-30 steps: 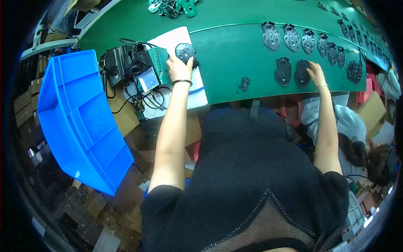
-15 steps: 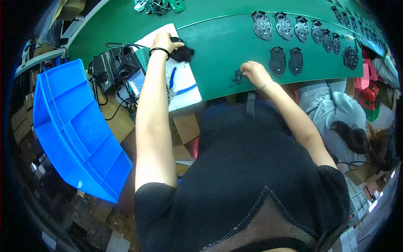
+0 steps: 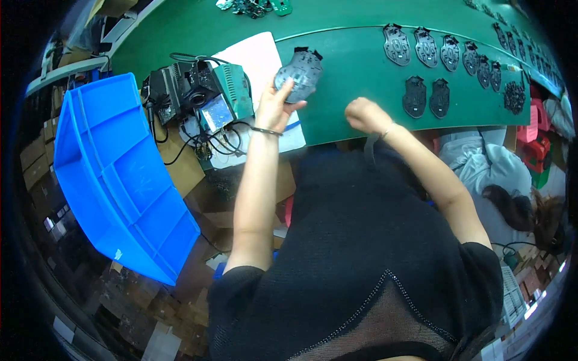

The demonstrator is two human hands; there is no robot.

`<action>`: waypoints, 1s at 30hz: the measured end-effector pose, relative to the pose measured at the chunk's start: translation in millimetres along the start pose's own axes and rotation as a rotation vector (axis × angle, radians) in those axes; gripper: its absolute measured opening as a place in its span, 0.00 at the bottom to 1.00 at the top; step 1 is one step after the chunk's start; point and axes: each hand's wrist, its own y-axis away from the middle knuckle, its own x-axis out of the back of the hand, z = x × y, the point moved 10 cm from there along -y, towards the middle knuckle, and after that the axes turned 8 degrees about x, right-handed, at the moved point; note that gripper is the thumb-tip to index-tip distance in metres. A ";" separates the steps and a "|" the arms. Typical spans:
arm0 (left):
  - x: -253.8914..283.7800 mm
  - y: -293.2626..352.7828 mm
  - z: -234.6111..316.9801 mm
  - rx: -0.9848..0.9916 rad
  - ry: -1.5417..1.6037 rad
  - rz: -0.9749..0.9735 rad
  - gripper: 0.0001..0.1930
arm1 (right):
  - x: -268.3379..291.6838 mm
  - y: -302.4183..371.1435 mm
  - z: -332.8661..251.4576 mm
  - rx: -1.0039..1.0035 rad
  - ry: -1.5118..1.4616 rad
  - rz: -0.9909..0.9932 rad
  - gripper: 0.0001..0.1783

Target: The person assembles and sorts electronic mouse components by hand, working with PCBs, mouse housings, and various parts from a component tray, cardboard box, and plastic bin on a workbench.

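Step in hand: the left hand (image 3: 274, 109) is showing a dark plate (image 3: 301, 72) tipped up, so this looks like a holding and checking step, with the right hand (image 3: 366, 115) near by.
Left hand: it grips the near end of the plate, with the thumb over its face.
Right hand: its fingers are curled in, to the right of the plate and well apart from it. It is a bit blurry, so I cannot tell if a tiny thing is inside.
Next move: I think any move from here calls for a steady left hand and careful right fingertips, since the plate looks thin.
Plate's place: on the left side, over the edge between the white sheet (image 3: 259, 54) and the green table (image 3: 349, 66). It looks lifted up.
Plate's look: grey-black and shiny, round and wide like a computer mouse, with black bits poking up at the far end. The small marks on its face are too fuzzy to read.
Other plates: two dark plates (image 3: 415, 96) lie flat on the right, and a row of plates (image 3: 397, 45) lies farther away.
Small black bits: a pile (image 3: 513, 97) sits at the far right.
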 end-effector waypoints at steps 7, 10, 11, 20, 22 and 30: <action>-56.1 36.4 0.4 -0.011 0.024 -0.150 0.22 | 96.4 -40.4 -12.8 -0.395 -0.578 0.151 0.05; -66.0 39.7 -2.1 -0.026 -0.055 -0.130 0.22 | 104.9 -61.6 -61.7 -0.030 -0.189 0.052 0.03; -67.7 40.4 -3.1 -0.017 -0.074 -0.126 0.22 | 104.4 -64.1 -65.5 -0.018 -0.111 0.035 0.03; -78.5 51.0 -2.8 -0.069 -0.193 -0.115 0.21 | 95.3 -77.7 -77.4 0.024 0.216 -0.203 0.02; -77.9 51.7 -4.7 -0.075 -0.190 -0.122 0.22 | 91.5 -77.8 -78.0 0.017 0.230 -0.233 0.03; -81.3 55.2 -3.5 -0.134 -0.289 -0.081 0.23 | 85.2 -81.3 -79.8 0.001 0.258 -0.208 0.04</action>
